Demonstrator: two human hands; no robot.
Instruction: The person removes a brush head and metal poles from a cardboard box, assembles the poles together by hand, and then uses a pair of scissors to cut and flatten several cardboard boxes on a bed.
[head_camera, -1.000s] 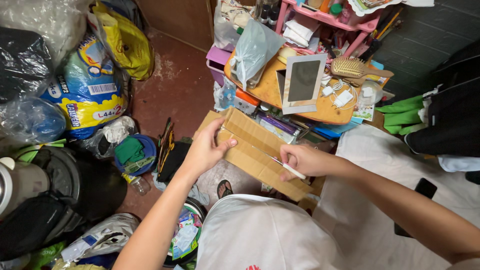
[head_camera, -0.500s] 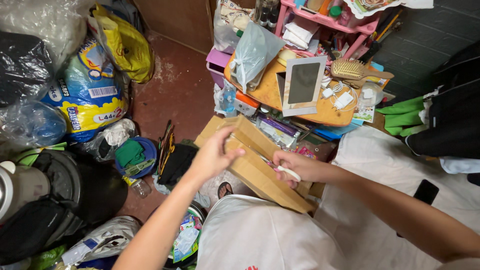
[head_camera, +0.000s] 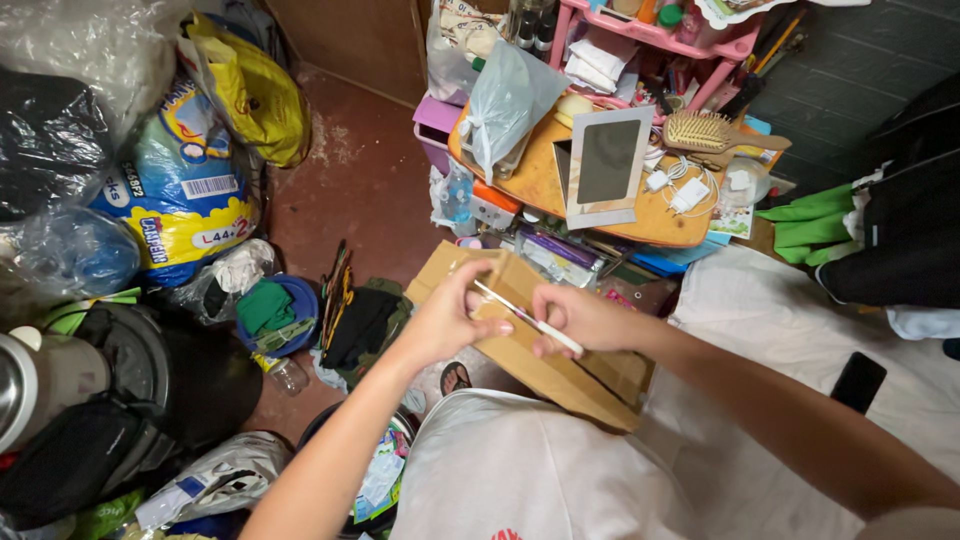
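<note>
cluttered floor (head_camera: 365, 190) around cardboard box (head_camera: 540, 350), both hands on it

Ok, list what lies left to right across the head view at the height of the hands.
Black bag → blue bowl with green cloth → left hand → cutter → right hand → white sheet → black phone.

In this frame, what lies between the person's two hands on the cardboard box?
In the head view, a thin white-handled tool held by the right hand spans the gap to the left hand, with the cardboard box beneath it.
</note>
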